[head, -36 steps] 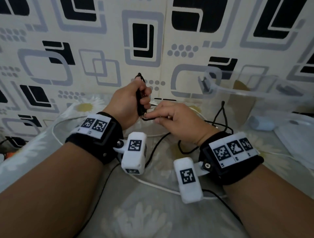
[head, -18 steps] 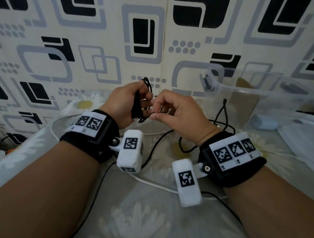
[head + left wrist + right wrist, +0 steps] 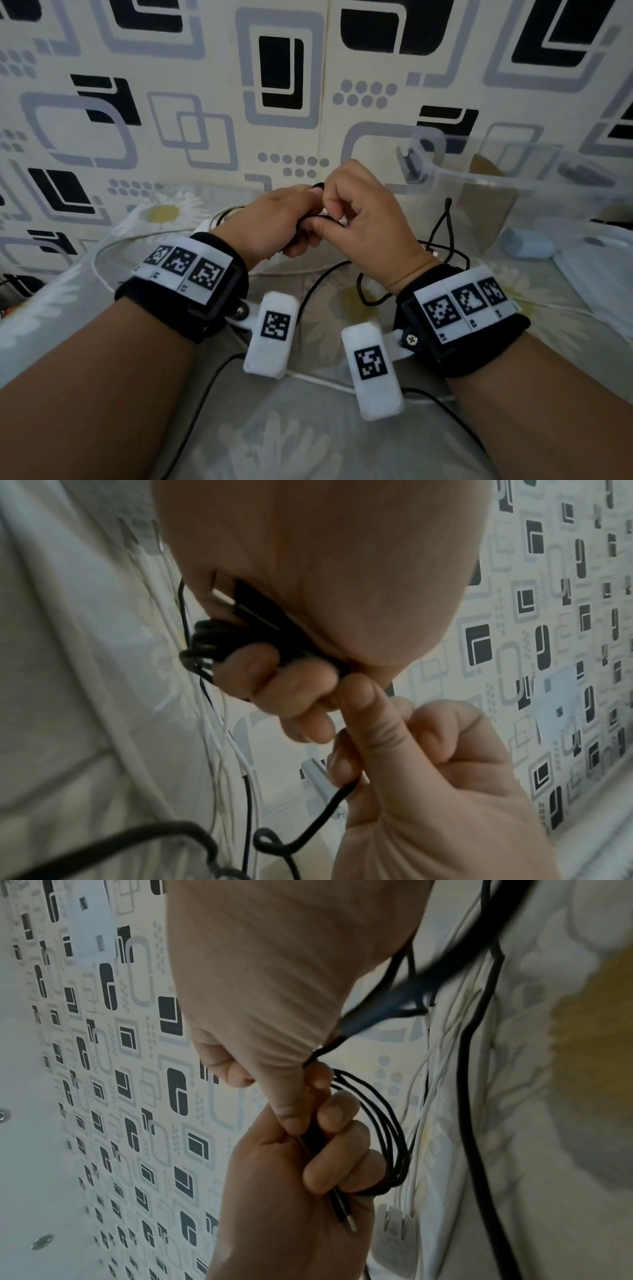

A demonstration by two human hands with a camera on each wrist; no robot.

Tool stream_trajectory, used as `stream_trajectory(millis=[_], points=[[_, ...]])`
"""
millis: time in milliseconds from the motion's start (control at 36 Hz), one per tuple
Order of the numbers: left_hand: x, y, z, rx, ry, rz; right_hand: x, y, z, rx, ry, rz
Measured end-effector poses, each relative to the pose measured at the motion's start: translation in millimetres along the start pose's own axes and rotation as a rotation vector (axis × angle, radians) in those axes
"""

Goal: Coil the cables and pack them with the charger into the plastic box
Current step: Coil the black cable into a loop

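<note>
A black cable is partly wound into a small coil [image 3: 388,1139], which my left hand [image 3: 291,222] grips with curled fingers [image 3: 246,664]. One metal plug tip [image 3: 349,1226] sticks out of that fist. My right hand [image 3: 334,219] is pressed against the left and pinches the black cable [image 3: 342,791] just beside the coil. The loose rest of the black cable [image 3: 318,284] trails down onto the bedsheet. In the head view the coil is almost hidden between both hands. The clear plastic box [image 3: 507,171] stands open at the right, against the wall.
A white cable [image 3: 102,250] loops over the flowered sheet at the left, and a white plug [image 3: 394,1231] lies under the hands. A pale blue object [image 3: 527,243] shows through the box wall. The clear lid [image 3: 603,274] lies at far right. A patterned wall is close behind.
The left hand has turned knuckles-up, so the coil that stood upright is now hidden. The right hand has moved up against it, bringing more cable to the coil.
</note>
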State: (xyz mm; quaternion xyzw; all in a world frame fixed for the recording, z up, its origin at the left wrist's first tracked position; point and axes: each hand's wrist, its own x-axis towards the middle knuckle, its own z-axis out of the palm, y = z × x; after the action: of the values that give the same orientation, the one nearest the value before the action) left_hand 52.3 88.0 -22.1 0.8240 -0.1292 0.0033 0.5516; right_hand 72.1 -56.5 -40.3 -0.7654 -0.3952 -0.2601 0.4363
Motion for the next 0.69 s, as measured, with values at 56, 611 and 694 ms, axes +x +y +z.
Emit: stream_trajectory(millis=[56,611,694], points=[[1,-1,-1,-0.003,-0.049,0.004,0,0,0,-0.031,0.013,0.008],[18,-24,-22,0.284,0.059,0.149,6,6,-17,0.263,0.156,0.476],[20,-27,-25,0.264,0.194,0.17,5,8,-17,0.301,0.076,0.577]])
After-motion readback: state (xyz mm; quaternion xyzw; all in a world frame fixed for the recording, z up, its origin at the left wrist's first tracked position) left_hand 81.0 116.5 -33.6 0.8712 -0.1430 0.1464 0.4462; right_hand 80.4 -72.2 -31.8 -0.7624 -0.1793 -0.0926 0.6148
